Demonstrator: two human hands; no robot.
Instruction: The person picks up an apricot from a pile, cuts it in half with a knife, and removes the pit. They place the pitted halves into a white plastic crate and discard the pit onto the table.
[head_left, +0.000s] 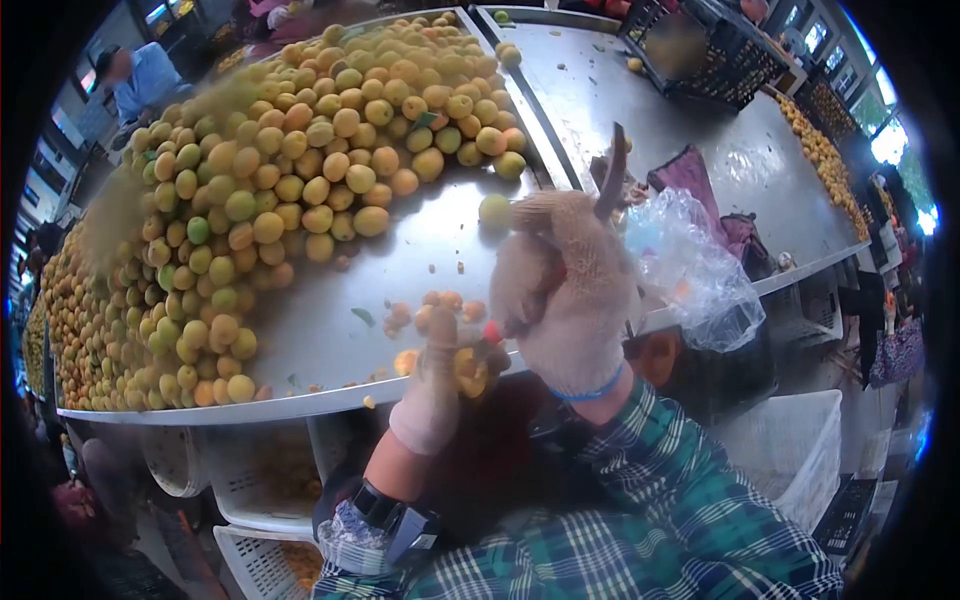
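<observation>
My left hand (432, 385), in a pale glove, is at the table's front edge with its thumb up. It is closed on a yellow-orange apricot (472, 370). Just above and to the right, my gloved right hand (568, 290) is curled around a slim dark tool (614, 170) whose curved end sticks up past the knuckles; I cannot tell its kind. A small red tip (492, 331) shows below the right fingers, close to the apricot. Small orange fruit pieces (445, 303) lie on the metal behind my left hand. One greenish apricot (494, 210) sits beside the right hand.
A large heap of apricots (300, 150) covers the left of the metal table (350, 300). To the right are a crumpled clear plastic bag (690, 270) and a dark purple cloth (692, 185). A black crate (700, 55) stands at the back. White crates (800, 440) are below the edge.
</observation>
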